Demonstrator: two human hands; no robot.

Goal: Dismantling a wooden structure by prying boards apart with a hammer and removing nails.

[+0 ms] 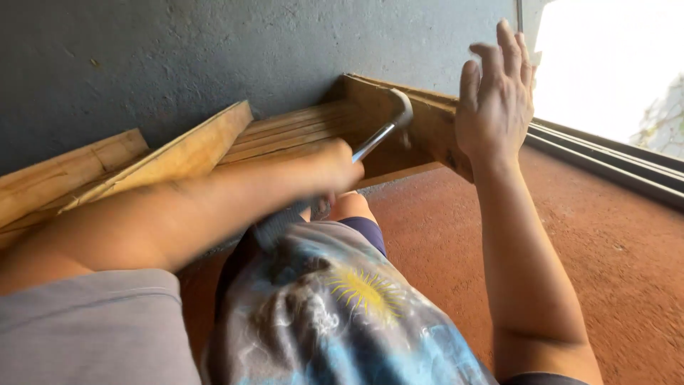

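Observation:
My left hand [333, 170] is closed around the handle of a metal hammer [385, 130], and the arm is blurred by motion. The hammer's head sits against the upper edge of a wooden frame [427, 132] that leans on the grey wall. My right hand [495, 100] is open with its fingers spread, held flat against the frame's right end, just right of the hammer head. Wooden slats [292, 132] run inside the frame behind the hammer.
More wooden boards [178, 153] lean on the grey wall [214, 50] at the left. My knee [353, 207] and patterned shorts [342, 306] are below the hammer. The floor [605, 257] is reddish, and a window track [605, 153] runs along the right.

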